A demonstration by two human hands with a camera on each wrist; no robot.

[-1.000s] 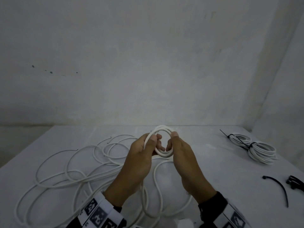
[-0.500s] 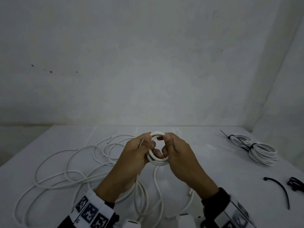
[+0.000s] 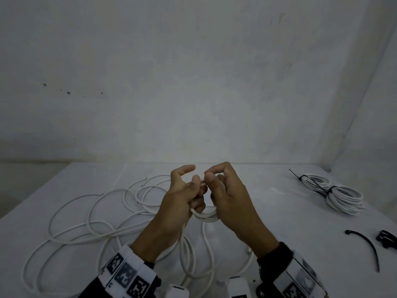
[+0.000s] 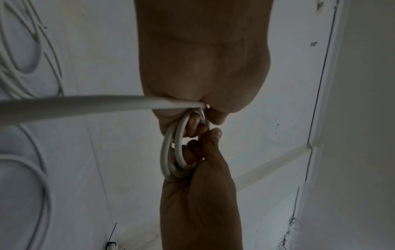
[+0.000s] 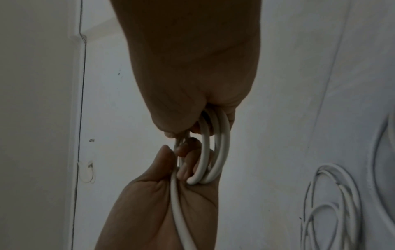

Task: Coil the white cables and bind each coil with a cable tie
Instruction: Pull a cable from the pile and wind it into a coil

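A small coil of white cable (image 3: 206, 216) (image 4: 173, 152) (image 5: 211, 152) hangs between both hands above the table's middle. My left hand (image 3: 189, 190) pinches the coil's upper part with thumb and curled fingers, its index finger raised free. My right hand (image 3: 217, 186) grips the coil's other side, fingers curled through the loops. The cable's loose tail (image 3: 184, 250) runs down from the left hand to a tangle of white cable (image 3: 90, 224) spread over the left of the table. The wrist views show a few loops held between the two palms.
Two bound white coils (image 3: 341, 196) with black ties lie at the far right of the white table (image 3: 268, 190). A loose black cable tie (image 3: 367, 246) and a black object (image 3: 386, 238) lie at the right edge. White blocks (image 3: 238, 287) sit at the near edge.
The coil has dropped from upright between the fingertips to lower in the hands. Both hands have closed in tighter, and the left index finger has lifted off.
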